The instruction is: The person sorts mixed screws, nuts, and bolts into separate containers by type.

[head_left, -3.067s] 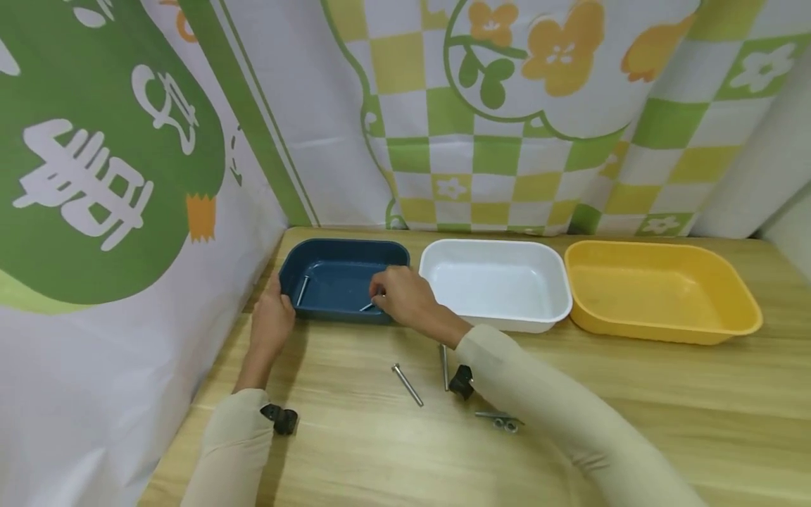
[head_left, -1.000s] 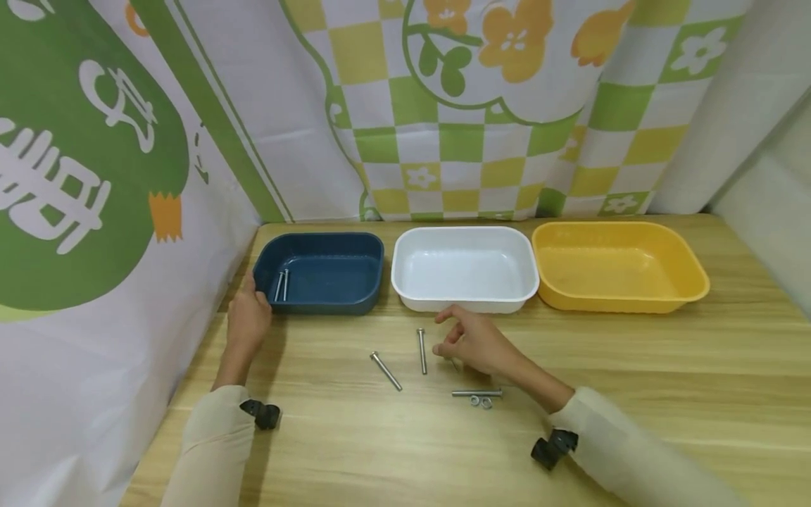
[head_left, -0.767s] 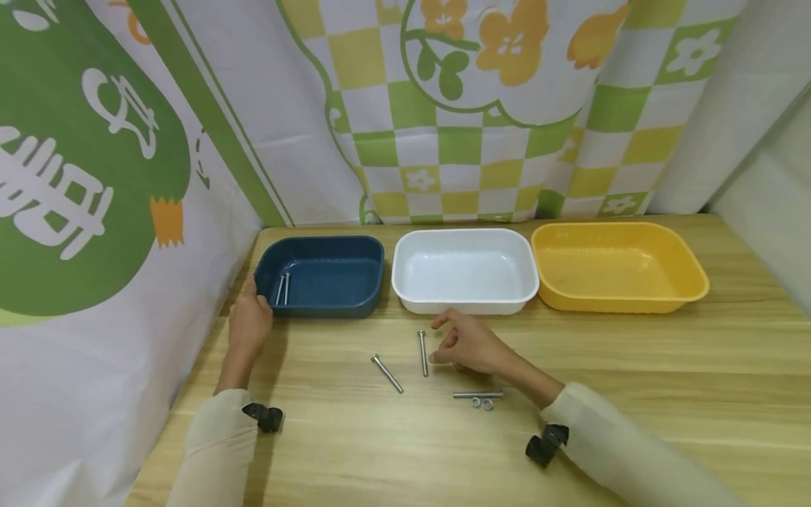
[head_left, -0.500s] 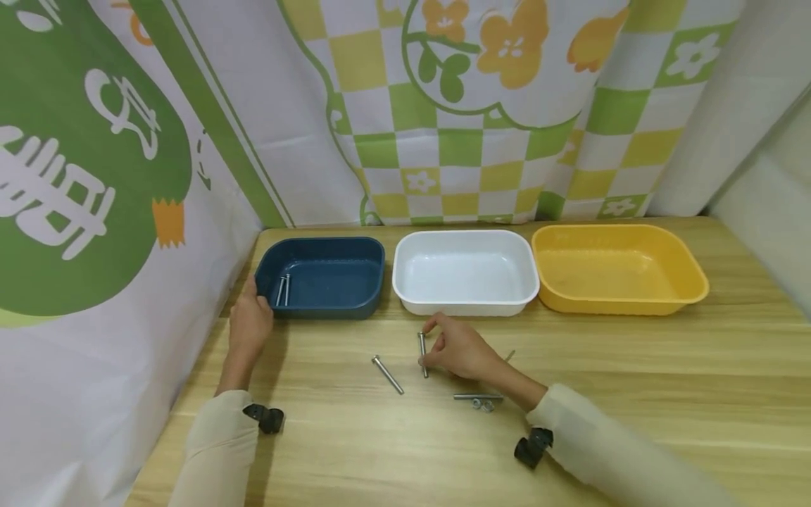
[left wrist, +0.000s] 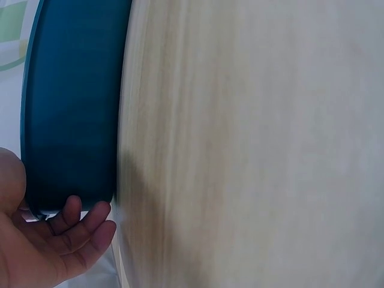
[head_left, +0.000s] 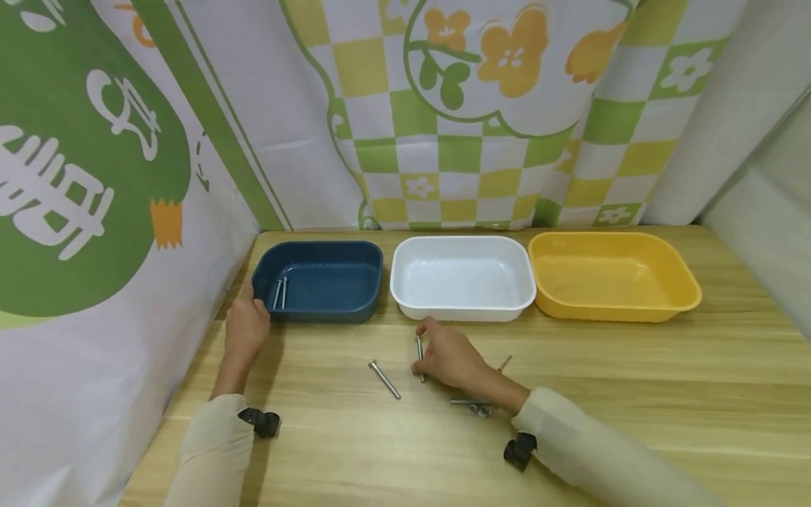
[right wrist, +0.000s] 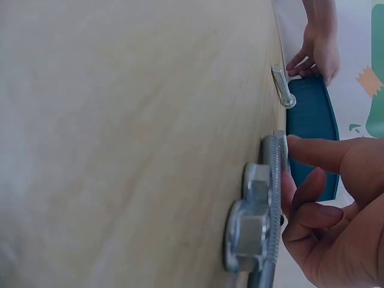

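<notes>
My left hand (head_left: 246, 327) holds the left front corner of the dark blue tray (head_left: 329, 316); in the left wrist view its fingers curl against the tray's end. Two steel bolts (head_left: 280, 294) lie inside that tray at the left. In front of the white tray (head_left: 465, 313), my right hand (head_left: 453, 355) pinches a bolt (head_left: 419, 348) at table level, finger near its head and thumb lower down. Another bolt (head_left: 384, 380) lies to the left. Beside the right wrist are a bolt (head_left: 465, 402) and two nuts (right wrist: 249, 234), partly covered in the head view.
A yellow tray (head_left: 617, 315) stands right of the white one, their rims touching. The tip of another bolt (head_left: 505, 363) shows behind the right wrist. A patterned curtain (head_left: 462, 151) hangs behind the wooden table (head_left: 355, 451), and a printed sheet (head_left: 215, 204) lines the left side.
The right hand has left the blue tray, where a second bolt now lies at the left, and moved over the table onto a bolt. The left hand stays at the tray's corner.
</notes>
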`<action>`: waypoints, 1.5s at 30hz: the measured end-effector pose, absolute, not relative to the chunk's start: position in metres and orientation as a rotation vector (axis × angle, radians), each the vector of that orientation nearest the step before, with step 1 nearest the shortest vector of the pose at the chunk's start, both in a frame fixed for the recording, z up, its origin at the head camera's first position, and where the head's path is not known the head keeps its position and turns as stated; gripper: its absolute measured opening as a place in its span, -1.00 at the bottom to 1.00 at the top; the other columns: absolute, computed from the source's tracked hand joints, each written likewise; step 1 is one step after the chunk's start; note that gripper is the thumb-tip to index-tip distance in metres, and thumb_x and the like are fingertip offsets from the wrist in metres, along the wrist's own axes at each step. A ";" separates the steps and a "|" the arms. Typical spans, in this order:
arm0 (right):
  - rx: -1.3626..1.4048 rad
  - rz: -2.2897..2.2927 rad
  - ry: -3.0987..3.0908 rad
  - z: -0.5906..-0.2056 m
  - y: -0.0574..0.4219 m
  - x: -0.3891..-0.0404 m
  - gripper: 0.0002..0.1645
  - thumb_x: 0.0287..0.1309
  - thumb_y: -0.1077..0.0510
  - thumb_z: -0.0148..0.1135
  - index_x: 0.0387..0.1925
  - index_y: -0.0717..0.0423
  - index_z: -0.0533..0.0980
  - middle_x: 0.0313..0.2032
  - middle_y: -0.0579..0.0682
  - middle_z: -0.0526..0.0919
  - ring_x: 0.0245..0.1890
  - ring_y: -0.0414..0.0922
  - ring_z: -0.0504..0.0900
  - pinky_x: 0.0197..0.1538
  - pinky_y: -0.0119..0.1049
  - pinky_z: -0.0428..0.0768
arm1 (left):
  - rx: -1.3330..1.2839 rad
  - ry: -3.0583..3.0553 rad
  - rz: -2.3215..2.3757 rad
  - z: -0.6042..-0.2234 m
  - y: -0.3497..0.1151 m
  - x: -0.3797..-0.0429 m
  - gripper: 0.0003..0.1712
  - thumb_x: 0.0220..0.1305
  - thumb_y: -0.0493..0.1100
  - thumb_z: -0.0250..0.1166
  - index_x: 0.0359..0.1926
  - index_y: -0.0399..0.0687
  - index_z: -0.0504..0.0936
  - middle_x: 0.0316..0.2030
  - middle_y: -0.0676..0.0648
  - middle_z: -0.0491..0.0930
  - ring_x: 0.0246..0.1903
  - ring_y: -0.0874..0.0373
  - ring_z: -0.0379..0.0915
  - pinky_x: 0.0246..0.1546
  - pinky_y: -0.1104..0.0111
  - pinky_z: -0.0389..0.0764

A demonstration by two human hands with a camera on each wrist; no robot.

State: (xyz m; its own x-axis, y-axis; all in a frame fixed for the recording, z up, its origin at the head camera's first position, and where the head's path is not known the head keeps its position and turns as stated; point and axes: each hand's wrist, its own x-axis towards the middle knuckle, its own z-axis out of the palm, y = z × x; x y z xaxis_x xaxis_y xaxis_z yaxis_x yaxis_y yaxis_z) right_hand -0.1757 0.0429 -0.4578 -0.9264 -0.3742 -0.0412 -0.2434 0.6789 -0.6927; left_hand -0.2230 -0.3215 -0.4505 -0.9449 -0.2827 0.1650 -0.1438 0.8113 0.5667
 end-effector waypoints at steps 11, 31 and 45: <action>-0.609 -0.887 2.809 -0.455 0.035 -0.176 -0.40 -0.12 0.28 0.53 0.03 0.25 0.53 -0.59 -0.12 0.53 -0.55 -0.18 0.49 -0.44 -0.25 0.50 | 0.308 -2.752 -0.812 -0.450 -0.323 -0.223 -0.35 0.42 -0.33 -0.17 0.49 -0.45 0.07 0.27 -0.56 0.28 0.04 -0.56 0.37 0.05 -0.26 0.35; -0.694 -0.922 2.806 -0.450 0.029 -0.177 -0.43 -0.13 0.32 0.45 0.03 0.16 0.57 -0.72 -0.21 0.42 -0.68 -0.25 0.40 -0.51 -0.28 0.43 | 0.328 -2.742 -0.823 -0.451 -0.319 -0.222 -0.35 0.43 -0.31 -0.18 0.50 -0.41 0.09 0.23 -0.58 0.32 0.02 -0.56 0.39 0.03 -0.25 0.36; -0.798 -1.006 2.746 -0.427 0.013 -0.180 -0.44 -0.04 0.26 0.45 0.08 0.07 0.57 -0.64 -0.30 0.52 -0.64 -0.33 0.47 -0.49 -0.34 0.46 | 0.342 -2.754 -0.837 -0.451 -0.320 -0.221 -0.35 0.43 -0.32 -0.20 0.51 -0.39 0.07 0.24 -0.58 0.32 -0.01 -0.53 0.41 -0.02 -0.26 0.37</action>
State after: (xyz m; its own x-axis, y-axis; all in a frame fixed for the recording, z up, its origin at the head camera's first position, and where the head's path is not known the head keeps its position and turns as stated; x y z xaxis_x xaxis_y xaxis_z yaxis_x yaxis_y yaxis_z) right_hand -0.1795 0.0134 -0.4267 -0.8556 -0.5123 0.0742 -0.4391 0.6422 -0.6283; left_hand -0.2211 -0.3196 -0.4506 -0.9430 -0.2908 0.1616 -0.1516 0.8080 0.5693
